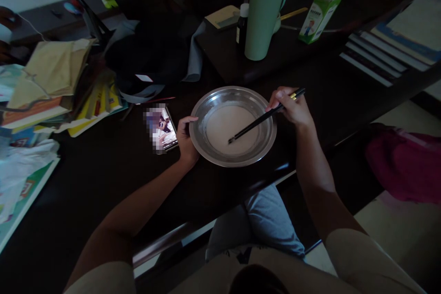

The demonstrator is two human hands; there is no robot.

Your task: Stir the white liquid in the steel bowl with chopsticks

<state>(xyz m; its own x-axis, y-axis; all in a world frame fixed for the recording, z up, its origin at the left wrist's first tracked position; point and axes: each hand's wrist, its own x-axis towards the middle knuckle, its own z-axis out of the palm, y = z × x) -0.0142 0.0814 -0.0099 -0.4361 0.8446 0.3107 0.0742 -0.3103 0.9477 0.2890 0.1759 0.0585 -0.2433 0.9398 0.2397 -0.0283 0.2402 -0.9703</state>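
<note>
In the middle of the head view a metal bowl (237, 161) rests on the dark table, with a pale, whitish liquid (223, 124) inside. My left hand (188, 140) grips the bowl's left side, its thumb over the rim. Black chopsticks (257, 121) with gold bands are held in my right hand (291, 105), closed around their upper part. They slant down to the left over the bowl, and their tips are at the liquid. A lit phone (167, 128) lies just left of my left hand.
Behind the bowl stand a tall green bottle (267, 14), a small dark bottle (242, 25) and a green-white carton (319, 18). Stacked books (375, 57) lie at right, with more books and papers (51, 73) at left. A black bag (148, 55) sits behind the phone.
</note>
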